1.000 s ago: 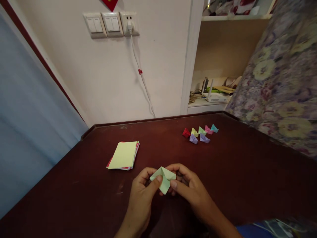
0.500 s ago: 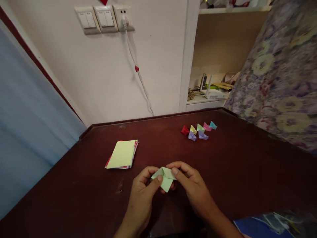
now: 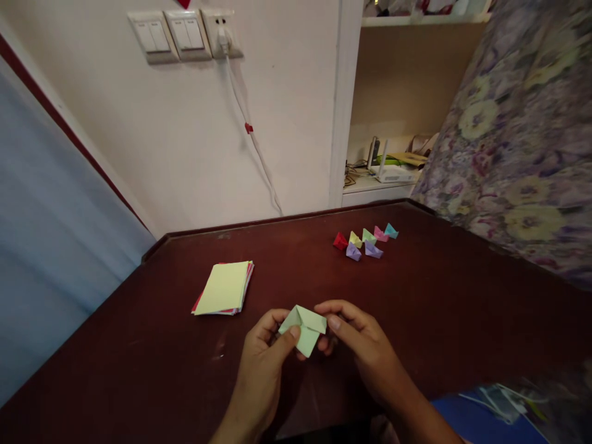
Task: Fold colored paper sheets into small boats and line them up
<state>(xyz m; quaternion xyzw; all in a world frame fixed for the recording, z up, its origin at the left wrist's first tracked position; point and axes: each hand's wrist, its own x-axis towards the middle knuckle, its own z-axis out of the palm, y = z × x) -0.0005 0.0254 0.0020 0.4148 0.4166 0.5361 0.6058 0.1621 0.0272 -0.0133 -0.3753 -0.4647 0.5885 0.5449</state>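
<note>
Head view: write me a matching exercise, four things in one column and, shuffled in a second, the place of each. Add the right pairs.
Things
1. folded green paper
2. stack of paper
3. white router
4. white plug

Places
A. on the shelf in the recess
B. in the wall socket
C. in the left hand
D. flat on the table

Right pairs
1-C; 2-D; 3-A; 4-B

White router near a floral curtain
</note>
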